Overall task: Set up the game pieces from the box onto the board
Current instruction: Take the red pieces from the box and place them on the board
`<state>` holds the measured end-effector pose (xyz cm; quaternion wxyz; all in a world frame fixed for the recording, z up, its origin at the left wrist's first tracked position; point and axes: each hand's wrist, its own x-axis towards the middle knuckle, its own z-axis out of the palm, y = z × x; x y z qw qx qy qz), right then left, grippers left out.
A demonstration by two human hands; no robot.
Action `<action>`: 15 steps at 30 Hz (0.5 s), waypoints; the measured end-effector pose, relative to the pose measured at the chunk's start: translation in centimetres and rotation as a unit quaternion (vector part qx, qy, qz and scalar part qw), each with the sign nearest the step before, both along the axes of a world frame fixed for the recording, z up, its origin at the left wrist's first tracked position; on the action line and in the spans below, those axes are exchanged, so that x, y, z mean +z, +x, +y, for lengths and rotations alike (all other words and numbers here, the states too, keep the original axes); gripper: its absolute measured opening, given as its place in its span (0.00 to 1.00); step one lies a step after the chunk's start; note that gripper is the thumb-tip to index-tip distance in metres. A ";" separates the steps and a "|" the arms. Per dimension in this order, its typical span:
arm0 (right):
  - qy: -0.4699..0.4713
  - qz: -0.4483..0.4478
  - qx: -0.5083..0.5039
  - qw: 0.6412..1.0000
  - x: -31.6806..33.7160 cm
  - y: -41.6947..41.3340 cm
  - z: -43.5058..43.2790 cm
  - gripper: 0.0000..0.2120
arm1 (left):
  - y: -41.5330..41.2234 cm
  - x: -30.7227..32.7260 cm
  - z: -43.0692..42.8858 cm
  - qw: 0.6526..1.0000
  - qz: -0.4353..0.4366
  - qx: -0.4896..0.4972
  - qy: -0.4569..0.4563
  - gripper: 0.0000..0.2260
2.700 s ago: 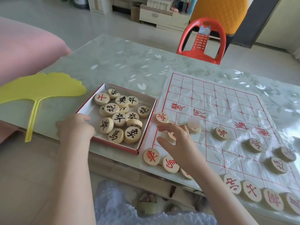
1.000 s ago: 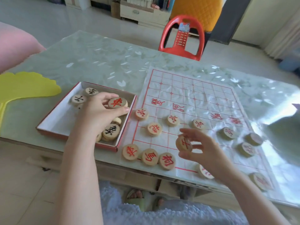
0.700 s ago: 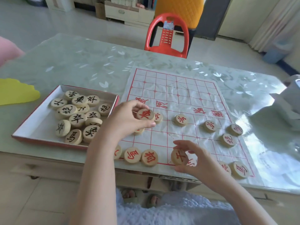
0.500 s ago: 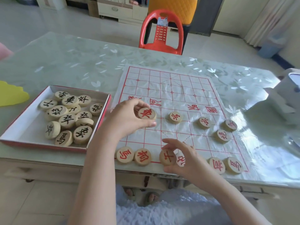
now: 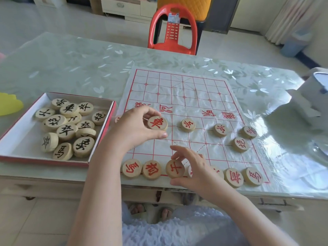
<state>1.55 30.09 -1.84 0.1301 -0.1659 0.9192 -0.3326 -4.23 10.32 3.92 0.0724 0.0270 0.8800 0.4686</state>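
Right hand (image 5: 195, 170): fingers and thumb pinch the advisor disc (image 5: 174, 168) by its rim; the disc is at the board's near row, face up.
Near row: horse disc (image 5: 131, 168) and elephant disc (image 5: 151, 169) lie left of the advisor disc, the elephant disc just beside it. Two more red discs (image 5: 233, 177) lie to the right, and others are partly hidden behind the hand.
Step in hand (judged): seating the advisor disc on its line crossing.
Method note: lower it flat and centre it on the crossing. The sheet looks thin and wrinkled, so set it down rather than slide it. Keep clear of the elephant disc.
Left hand (image 5: 134, 129): thumb below and fingers above grip the chariot disc (image 5: 157, 123) over the board's left side. Cannot tell whether it is lifted or resting.
Likely destination (judged): near left corner, beside the horse disc; my forearm covers that spot.
Box (image 5: 102, 137): just left of the board, beside the left forearm, with black-lettered discs (image 5: 66, 131) heaped inside.
Board (image 5: 186, 91): soldier discs (image 5: 187, 124) and a cannon disc (image 5: 240, 144) lie beyond the hands. No black discs are placed yet.
Beyond table (image 5: 71, 68): red chair (image 5: 173, 31).
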 end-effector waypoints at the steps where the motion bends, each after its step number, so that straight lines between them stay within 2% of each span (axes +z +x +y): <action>1: 0.005 0.004 0.005 1.000 -0.2 0.0 -0.1 0.35 | 0.0 0.0 0.2 1.000 0.001 -0.005 0.005 0.21; 8: 0.071 0.043 0.043 0.996 -0.7 -0.3 -0.6 0.37 | 0.0 0.0 0.9 1.000 0.020 -0.021 -0.001 0.21; 12: 0.020 0.044 -0.009 0.999 0.4 -0.2 0.6 0.34 | -0.1 -0.2 1.4 1.000 0.022 -0.022 0.005 0.21; 15: -0.027 0.059 -0.092 0.994 1.3 -0.3 2.6 0.26 | -0.5 -0.4 2.1 0.999 0.039 -0.013 -0.004 0.26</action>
